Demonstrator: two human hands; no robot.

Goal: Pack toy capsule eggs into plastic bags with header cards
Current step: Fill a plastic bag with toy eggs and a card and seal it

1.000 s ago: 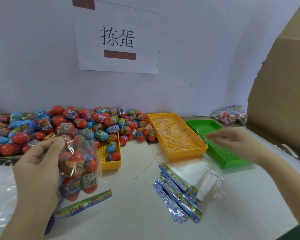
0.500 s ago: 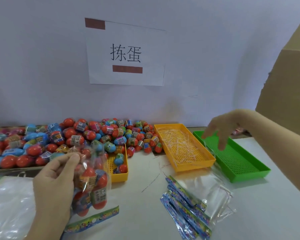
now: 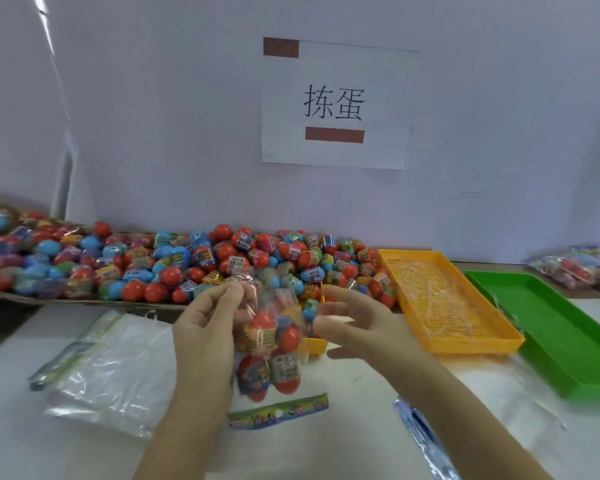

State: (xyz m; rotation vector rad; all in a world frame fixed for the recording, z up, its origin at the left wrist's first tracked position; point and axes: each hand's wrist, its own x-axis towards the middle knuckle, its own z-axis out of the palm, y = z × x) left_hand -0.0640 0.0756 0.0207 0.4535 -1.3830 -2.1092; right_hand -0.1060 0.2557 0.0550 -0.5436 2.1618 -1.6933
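- My left hand (image 3: 205,327) pinches the neck of the filled bag (image 3: 267,344) between thumb and fingers. The bag hangs upright above the table (image 3: 309,455), with its long axis vertical.
- My right hand (image 3: 355,323) is just beside the bag on its right side. Its fingers are spread and loose and hold nothing I can see, though it is blurred.
- 1 header card (image 3: 278,414) lies flat on the table, just below the bag and nearer to me. Its long axis goes left to right.
- I think the card comes next. My right hand is the free one, so it should reach down and toward me.
- The loose eggs (image 3: 187,261) are behind the bag.
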